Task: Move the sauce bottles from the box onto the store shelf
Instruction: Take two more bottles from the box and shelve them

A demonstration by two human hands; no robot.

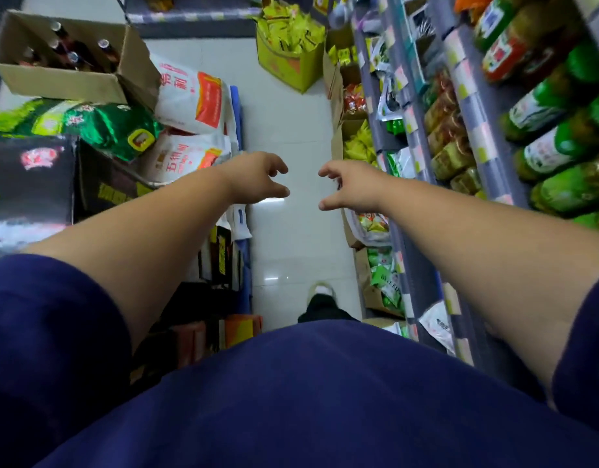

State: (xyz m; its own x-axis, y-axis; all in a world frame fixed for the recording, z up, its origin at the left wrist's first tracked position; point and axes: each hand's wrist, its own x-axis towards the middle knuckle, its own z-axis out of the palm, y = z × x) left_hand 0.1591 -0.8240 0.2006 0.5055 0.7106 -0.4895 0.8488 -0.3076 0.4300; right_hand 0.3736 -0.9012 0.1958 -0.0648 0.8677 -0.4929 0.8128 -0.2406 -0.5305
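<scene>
A person in a navy short-sleeved top stands in a narrow shop aisle with both arms stretched forward over the white tiled floor (291, 130). The left hand (257, 177) and the right hand (348, 187) are both empty, fingers loosely curled and spread, facing each other with a gap between. The dark glass sauce bottles (75, 50) stand in an open brown cardboard box (65, 79) at far left, perched on stacked goods and well apart from either hand. The grey metal store shelf (473, 130), already lined with green-capped jars and packets, runs along the right side. This looks like the reach between loads: the next move calls for swinging left and up to the box to take bottles by the neck. White sacks with red labels (190, 96) and a shiny green bag (99, 123) crowd below the box, and a yellow carton of snack packets (291, 59) narrows the aisle ahead.
</scene>
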